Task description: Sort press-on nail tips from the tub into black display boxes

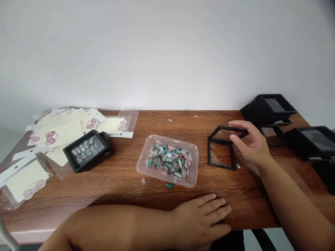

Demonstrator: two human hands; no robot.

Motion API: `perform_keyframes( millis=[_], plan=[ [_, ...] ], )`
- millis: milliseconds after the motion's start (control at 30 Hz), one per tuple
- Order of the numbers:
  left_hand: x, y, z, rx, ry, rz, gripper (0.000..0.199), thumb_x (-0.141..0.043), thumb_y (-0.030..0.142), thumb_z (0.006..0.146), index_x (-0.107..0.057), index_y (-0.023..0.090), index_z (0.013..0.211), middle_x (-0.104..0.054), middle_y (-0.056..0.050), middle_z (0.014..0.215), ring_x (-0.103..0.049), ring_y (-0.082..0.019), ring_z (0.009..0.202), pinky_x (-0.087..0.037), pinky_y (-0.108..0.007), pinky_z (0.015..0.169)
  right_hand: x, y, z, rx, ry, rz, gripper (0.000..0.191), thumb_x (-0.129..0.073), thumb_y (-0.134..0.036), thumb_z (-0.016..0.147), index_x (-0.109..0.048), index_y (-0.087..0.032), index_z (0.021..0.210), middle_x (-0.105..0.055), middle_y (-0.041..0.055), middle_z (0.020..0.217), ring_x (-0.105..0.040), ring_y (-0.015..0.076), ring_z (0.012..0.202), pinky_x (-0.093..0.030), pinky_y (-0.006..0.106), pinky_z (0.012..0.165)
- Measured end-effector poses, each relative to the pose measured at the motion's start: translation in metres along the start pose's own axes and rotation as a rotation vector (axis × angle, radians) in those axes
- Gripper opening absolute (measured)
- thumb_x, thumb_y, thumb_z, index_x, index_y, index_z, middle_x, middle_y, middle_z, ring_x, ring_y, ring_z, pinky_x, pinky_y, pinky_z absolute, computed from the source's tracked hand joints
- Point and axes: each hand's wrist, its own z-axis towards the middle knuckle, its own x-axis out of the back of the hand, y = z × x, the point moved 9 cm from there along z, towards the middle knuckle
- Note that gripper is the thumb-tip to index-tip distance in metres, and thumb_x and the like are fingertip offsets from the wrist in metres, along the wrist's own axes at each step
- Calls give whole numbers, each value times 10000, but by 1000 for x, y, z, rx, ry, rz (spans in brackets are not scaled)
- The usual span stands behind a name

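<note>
My left hand (200, 219) lies palm down near the table's front edge, fingers spread, holding nothing. At the right, my right hand (251, 144) has its thumb and fingers around the corner of a thin black-framed case (222, 168). This case is unfolded, with clear film in both halves, one half tilted up at the hand. Between my hands and the wall sits a clear plastic tub (141, 167) filled with loose press-on nails (171, 160) in green, pink and silvery tones. A small green nail (169, 185) lies just before the tub.
At the left, a black box (87, 151) with a window showing nails rests by a pile of cream cards (65, 132) in clear sleeves. Several black window boxes (274, 106) stand at the right. Stray nails (143, 181) dot the brown table (123, 188); a white wall rises behind.
</note>
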Motion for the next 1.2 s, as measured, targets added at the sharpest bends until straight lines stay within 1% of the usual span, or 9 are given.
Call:
perform_keyframes(
  millis=[233, 400, 467, 600, 667, 767, 967, 1100, 1200],
  plan=[
    [1, 2, -3, 0, 30, 41, 487, -464, 372, 993, -610, 230, 1436, -522, -63, 1594, -486, -247, 1477, -312, -420, 1286, 0, -24, -1, 145, 99, -86, 514, -523, -358, 997, -466, -325, 1506, -511, 131, 1535, -540, 346, 1386, -511, 601, 1080],
    [2, 3, -3, 9, 59, 30, 454, -448, 350, 1006, -648, 245, 1400, -562, -59, 1562, -523, -235, 1447, -349, -410, 1266, 2, -84, 2, 388, 95, -360, 622, -626, -322, 930, -436, -372, 1520, -539, 125, 1520, -511, 404, 1415, -436, 651, 1150],
    [2, 3, -3, 10, 71, 26, 454, -448, 344, 1010, -644, 241, 1406, -559, -66, 1565, -519, -239, 1451, -338, -414, 1272, -6, -118, 4, 521, 44, -354, 597, -726, -295, 878, -523, -377, 1434, -628, 90, 1409, -568, 386, 1347, -486, 615, 1109],
    [1, 3, -3, 12, 72, 28, 449, -406, 323, 1029, -646, 253, 1402, -565, -53, 1560, -527, -229, 1444, -322, -416, 1278, -60, -174, 11, 705, -317, -386, 261, -707, -234, 925, -676, -241, 1184, -702, 99, 1293, -579, 326, 1316, -512, 484, 1041],
    [1, 3, -2, 12, 68, 28, 444, -398, 320, 1031, -653, 258, 1390, -576, -46, 1551, -541, -224, 1432, -337, -414, 1270, -92, -188, 13, 727, -504, -438, 108, -628, -208, 978, -723, -215, 1029, -751, 67, 1059, -666, 254, 1027, -507, 405, 836],
    [2, 3, -1, 11, 74, 31, 442, -399, 307, 1028, -661, 256, 1380, -589, -45, 1539, -553, -224, 1423, -354, -412, 1260, -135, -190, 14, 637, -771, -516, 140, -619, -173, 975, -730, -198, 894, -726, 37, 836, -643, 210, 771, -399, 349, 651],
    [-1, 5, 0, 16, 79, 8, 427, -421, 302, 1029, -672, 253, 1370, -592, -52, 1535, -560, -233, 1421, -368, -415, 1259, -173, -182, 7, 438, -1045, -704, 207, -604, -6, 883, -748, -152, 858, -760, 82, 869, -702, 232, 773, -328, 321, 561],
    [-2, 5, 0, 17, 92, -5, 419, -440, 294, 1021, -683, 244, 1358, -594, -68, 1531, -560, -242, 1419, -364, -423, 1262, -164, -181, 7, 446, -1028, -647, 189, -623, -62, 899, -744, -177, 809, -758, 54, 823, -704, 224, 749, -346, 323, 560],
    [-2, 5, 0, 13, 88, -22, 420, -451, 300, 1018, -679, 234, 1365, -583, -85, 1540, -560, -245, 1416, -361, -427, 1265, -141, -182, 11, 470, -883, -467, 204, -598, -184, 977, -771, -204, 870, -776, 34, 863, -712, 215, 788, -449, 333, 641]
  ],
)
